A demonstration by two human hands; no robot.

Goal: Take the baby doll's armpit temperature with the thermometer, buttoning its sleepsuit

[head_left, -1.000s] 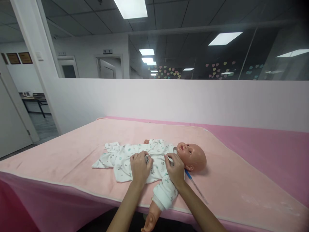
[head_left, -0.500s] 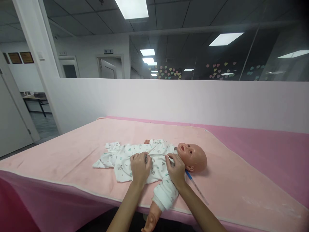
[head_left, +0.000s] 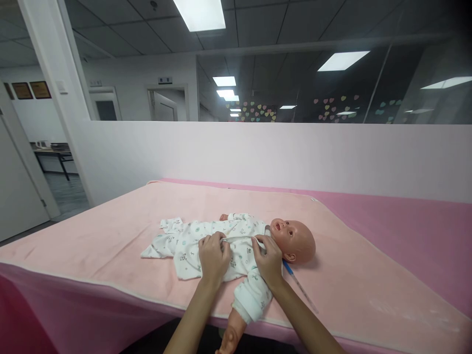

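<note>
A baby doll [head_left: 295,239] lies on its back, head to the right. It wears a white baby outfit [head_left: 190,253] printed with small animals and green spots. My left hand [head_left: 214,255] is closed over the chest, thumb and fingers pinching the outfit's front edge. Closer to the neck, my right hand [head_left: 268,258] pinches the same edge. The white edge is stretched between both hands, slightly lifted. One doll arm [head_left: 236,329] comes out of a bunched sleeve and hangs past the near edge of the bed. My fingers partly hide the cloth they grip.
Beneath the doll is a peach pad [head_left: 110,216] over a pink sheet [head_left: 405,226]. A clear, thin stick with a blue end [head_left: 288,268] lies beside the doll's head, near my right forearm. Behind the bed runs a low white wall [head_left: 258,152] with dark glass above it.
Both hands keep their pinch on the outfit in nearly the same place. The white edge between them shows a bit wider. The view has shifted very slightly.
</note>
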